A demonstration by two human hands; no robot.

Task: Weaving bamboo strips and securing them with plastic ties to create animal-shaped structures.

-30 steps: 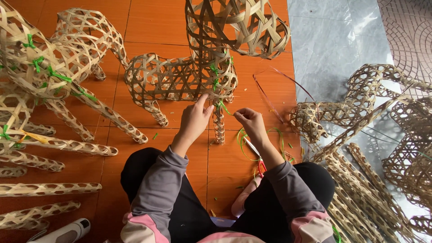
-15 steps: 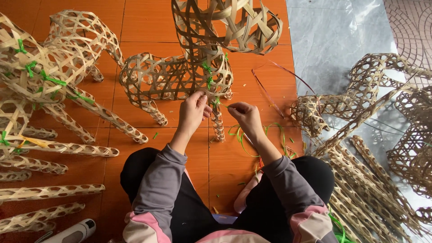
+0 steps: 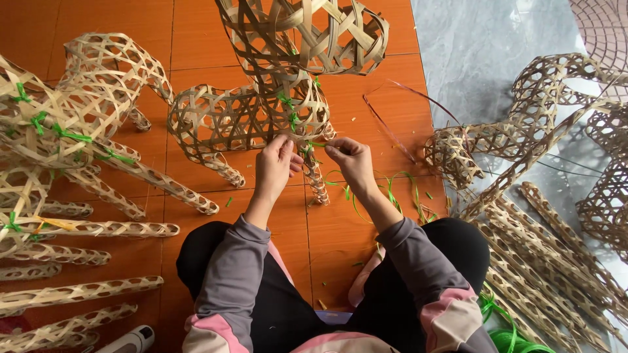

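**Tie at the deer's front leg — watch the strip**

Head view (only cam): you're seated on the orange tile floor (image 3: 196, 26), legs apart, w/ the woven bamboo deer frame (image 3: 248, 117) standing right in front of you. Both hands are up at its chest, where the front leg (image 3: 315, 178) meets the body.

Grip: your left hand (image 3: 275, 165) is pinched closed, thumb & fingers pressing on the lattice and, as far as I can tell, one end of a thin green strip (image 3: 316, 144). Your right hand (image 3: 352, 160) is closed on the other end, fingers curled, just beside the leg. The strip runs between the two hands, taut-ish, touching the frame. Hands are near each other but apart; the joint sits between them, slightly above the fingertips.

Risks, as I judge them:
- Strip is thin; pull too hard w/ the right hand and it could snap or slip out of the pinch.
- Frame is light & stands on narrow legs; a sideways tug could tip it toward the other woven frames (image 3: 72, 111) on your left.
- Loose green strips (image 3: 392, 189) lie on the floor by your right forearm; they could tangle w/ the working end.
- Bamboo edges at the joint look sharp-ish; a sliding fingertip may get nicked.

Loose woven leg pieces (image 3: 549, 261) are piled at your right, well apart from the grip.
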